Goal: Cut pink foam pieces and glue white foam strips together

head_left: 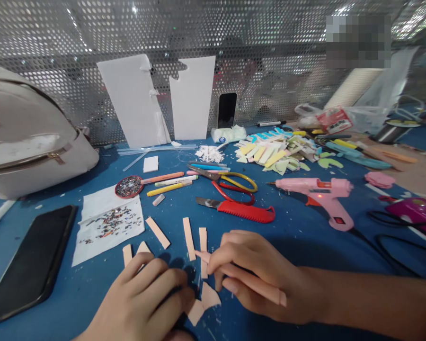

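Observation:
My right hand (248, 274) is closed around a slim peach-coloured pen (259, 285). The pen's pointed end is beside two upright peach strips (189, 239). My left hand (145, 298) lies palm down at the bottom, its fingers curled; the thumb is mostly hidden. Against its index fingertip is a small peach cut piece (195, 312), which seems pinched there. A second peach piece with a curved edge (210, 296) touches that one, between my hands. Beyond the left knuckles lie a slanted peach strip (158, 232) and other peach bits (127, 255), partly covered by the hand.
Red-handled cutter (246, 211), scissors (234, 182) and pens (169, 188) lie ahead. A pink glue gun (315, 189) with its cable stands right. Left are a phone (31, 260), a paper with glitter (88, 241) and a bag (31, 132). Paper scraps (277, 151) are heaped behind.

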`<action>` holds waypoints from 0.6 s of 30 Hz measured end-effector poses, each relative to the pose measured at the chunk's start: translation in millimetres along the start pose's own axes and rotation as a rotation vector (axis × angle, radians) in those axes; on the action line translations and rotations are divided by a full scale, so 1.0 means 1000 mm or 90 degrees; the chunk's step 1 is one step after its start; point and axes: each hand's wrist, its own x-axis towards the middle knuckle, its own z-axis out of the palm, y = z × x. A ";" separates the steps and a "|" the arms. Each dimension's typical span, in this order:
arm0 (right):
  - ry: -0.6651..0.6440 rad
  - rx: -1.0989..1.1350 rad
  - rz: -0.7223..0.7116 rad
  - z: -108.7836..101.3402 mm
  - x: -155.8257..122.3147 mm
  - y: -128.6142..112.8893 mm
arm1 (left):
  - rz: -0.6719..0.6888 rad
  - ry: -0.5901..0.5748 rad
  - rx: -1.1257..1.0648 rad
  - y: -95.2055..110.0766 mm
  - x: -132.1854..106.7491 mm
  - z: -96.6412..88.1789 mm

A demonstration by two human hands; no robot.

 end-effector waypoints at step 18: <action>0.007 0.023 0.014 -0.002 0.002 -0.004 | -0.048 0.006 -0.055 0.004 0.001 0.004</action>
